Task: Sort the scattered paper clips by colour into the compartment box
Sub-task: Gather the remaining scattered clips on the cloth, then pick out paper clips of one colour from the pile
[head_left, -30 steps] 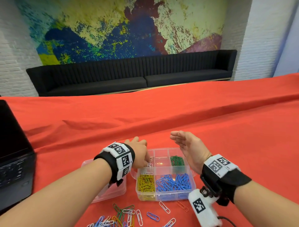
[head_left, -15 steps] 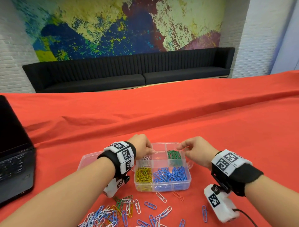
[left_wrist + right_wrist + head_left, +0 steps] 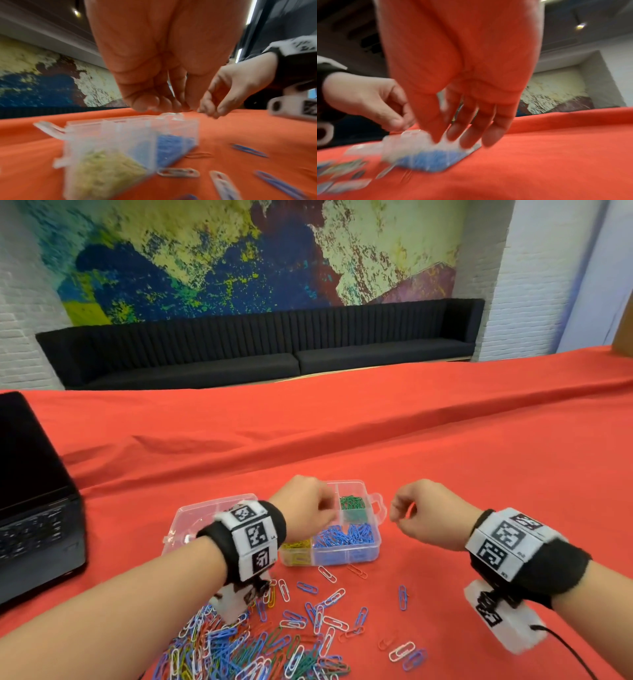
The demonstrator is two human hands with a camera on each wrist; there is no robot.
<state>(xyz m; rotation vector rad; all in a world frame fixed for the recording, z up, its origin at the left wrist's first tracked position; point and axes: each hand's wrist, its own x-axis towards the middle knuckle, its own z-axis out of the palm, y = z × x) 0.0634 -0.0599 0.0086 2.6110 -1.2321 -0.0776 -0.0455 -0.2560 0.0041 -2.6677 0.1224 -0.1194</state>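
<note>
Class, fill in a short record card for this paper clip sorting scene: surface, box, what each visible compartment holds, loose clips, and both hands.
surface: red cloth
box: clear compartment box, lid open
near left compartment: yellow clips
near right compartment: blue clips
far right compartment: green clips
loose clips: mixed pile in front of the box
left hand: over the box, fingers curled; any hold unclear
right hand: right of the box, fingers loosely curled
also present: laptop at left

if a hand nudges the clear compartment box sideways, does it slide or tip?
Probably slides: the compartment box looks low and wide, flat on the red cloth. Likely light, thin clear plastic with only clips inside. The cloth may bunch and drag; the open lid could catch.
</note>
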